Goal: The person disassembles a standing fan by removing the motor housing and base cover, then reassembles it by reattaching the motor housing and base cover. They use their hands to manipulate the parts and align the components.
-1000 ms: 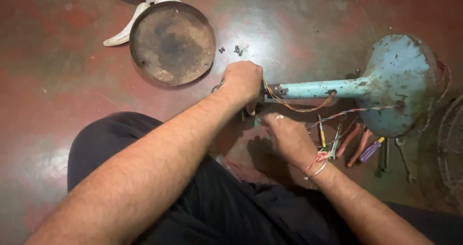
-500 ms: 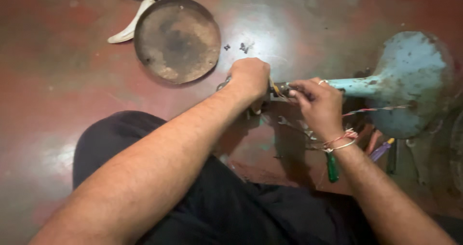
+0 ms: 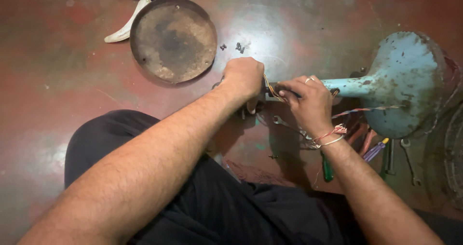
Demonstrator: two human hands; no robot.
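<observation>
My left hand (image 3: 243,77) has its grip fully closed, a fist around the end of the blue pole (image 3: 345,87), so that end is hidden inside it; I judge it steadies the pole. My right hand (image 3: 308,102) sits just beside it at three o'clock, fingers curled over the pole and pinching at the bundle of thin coloured wires (image 3: 269,87) that shows between the two hands. The pole lies flat on the red floor (image 3: 58,81) and runs toward three o'clock into the round, chipped blue fan base (image 3: 410,76), tipped on its side so the hollow shaft faces me. A twisted striped cord (image 3: 366,111) trails from my right wrist toward the base. Under that forearm, at five o'clock, lie hand tools: a green-handled screwdriver (image 3: 327,170), a purple-handled one (image 3: 374,151) and a spanner (image 3: 284,124), near enough to grab. At eleven o'clock, well apart, rests a rusty round plate (image 3: 173,38), with white fan blades (image 3: 130,18) partly beneath it and a few small dark screws (image 3: 236,46) just beside it.
</observation>
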